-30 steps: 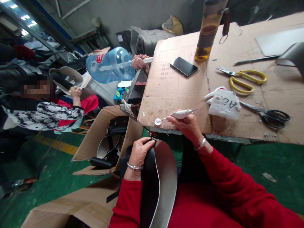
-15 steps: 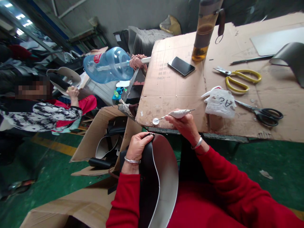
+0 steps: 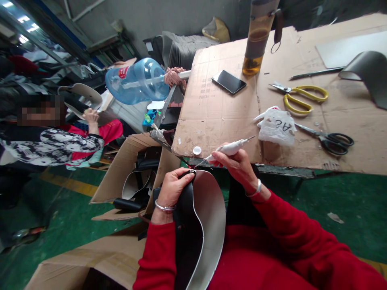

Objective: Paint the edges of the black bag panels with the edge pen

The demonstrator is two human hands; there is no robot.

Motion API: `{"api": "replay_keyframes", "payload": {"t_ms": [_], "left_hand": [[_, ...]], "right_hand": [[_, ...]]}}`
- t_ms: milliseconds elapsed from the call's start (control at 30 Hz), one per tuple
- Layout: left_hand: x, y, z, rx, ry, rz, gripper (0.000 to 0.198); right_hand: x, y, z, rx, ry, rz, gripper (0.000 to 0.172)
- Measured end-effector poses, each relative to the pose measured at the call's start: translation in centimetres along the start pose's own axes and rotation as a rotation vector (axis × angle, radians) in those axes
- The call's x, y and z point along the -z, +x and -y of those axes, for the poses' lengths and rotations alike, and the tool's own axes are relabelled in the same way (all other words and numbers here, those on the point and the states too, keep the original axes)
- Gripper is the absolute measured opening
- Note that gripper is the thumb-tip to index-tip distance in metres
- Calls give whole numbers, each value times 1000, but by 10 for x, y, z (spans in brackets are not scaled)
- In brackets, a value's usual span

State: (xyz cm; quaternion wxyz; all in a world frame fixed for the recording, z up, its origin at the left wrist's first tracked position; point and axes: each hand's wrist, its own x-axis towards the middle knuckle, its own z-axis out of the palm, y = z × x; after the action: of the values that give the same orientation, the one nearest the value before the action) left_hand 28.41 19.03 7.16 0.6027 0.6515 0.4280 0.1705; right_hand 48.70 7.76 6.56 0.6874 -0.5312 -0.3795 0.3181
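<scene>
Thin-tipped tool (image 3: 232,148) withdrawn from small white dish (image 3: 197,150) to curved panel (image 3: 211,197)

In both earlier pictures the tip is at the dish; it is now clear of it. The right hand (image 3: 237,164) has come back toward the body, bringing the tip to the panel's upper edge, just beside the left hand's (image 3: 174,186) thumb. Contact cannot be confirmed. The tool is tilted more steeply, rear end higher. The head view has shifted slightly, placing the tabletop (image 3: 211,121) farther left.
</scene>
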Motion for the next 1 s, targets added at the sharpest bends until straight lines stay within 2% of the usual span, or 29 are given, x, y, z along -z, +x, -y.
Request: {"api": "replay_keyframes", "payload": {"t_ms": [267, 700, 1000], "left_hand": [[4, -6, 2, 1, -12, 26, 24], [8, -16, -1, 17, -25, 23, 24], [12, -19, 6, -11, -46, 28, 23]], "right_hand": [[-11, -6, -5, -112, 82, 49, 30], [-19, -10, -12, -115, 40, 98, 29], [-25, -13, -15, -169, 48, 93, 32]]}}
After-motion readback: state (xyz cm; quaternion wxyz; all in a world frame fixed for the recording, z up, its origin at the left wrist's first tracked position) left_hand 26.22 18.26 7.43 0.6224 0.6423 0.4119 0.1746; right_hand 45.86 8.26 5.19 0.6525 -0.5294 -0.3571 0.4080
